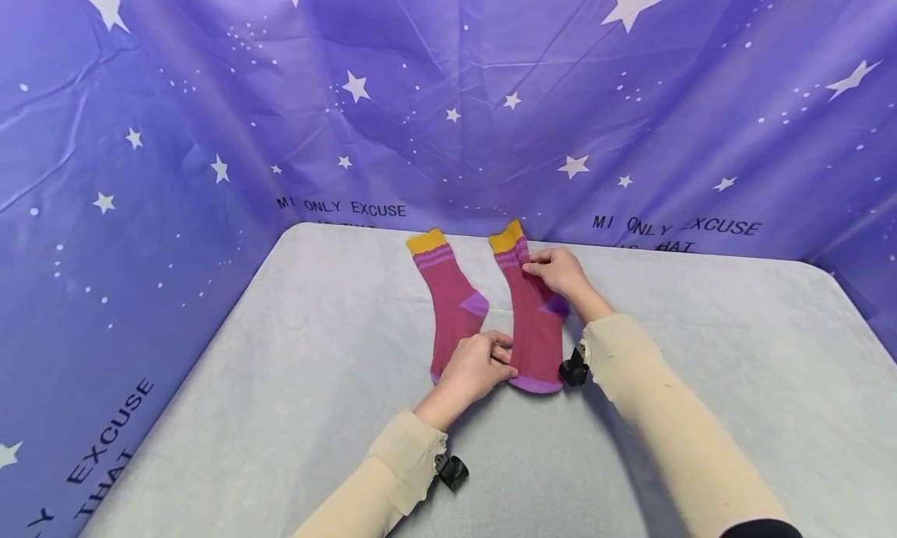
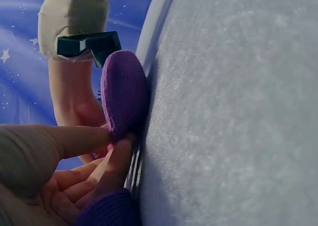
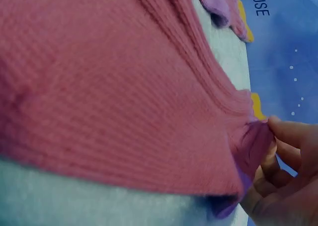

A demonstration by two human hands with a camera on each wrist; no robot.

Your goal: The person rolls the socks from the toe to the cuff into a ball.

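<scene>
Two dark pink socks with yellow cuffs and purple heels and toes lie side by side on a table. My left hand pinches the toe corner of the right-hand sock between thumb and finger. In the left wrist view, the purple toe stands up from the tabletop at my fingertips. Higher up the same sock, my right hand pinches the edge of its leg just below the yellow cuff. The left-hand sock lies flat, its toe partly hidden behind my left hand.
A pale grey cloth covers the table. Behind it and on the sides hangs a purple curtain with white stars and printed words. Each sleeve carries a black wrist camera near the cuff.
</scene>
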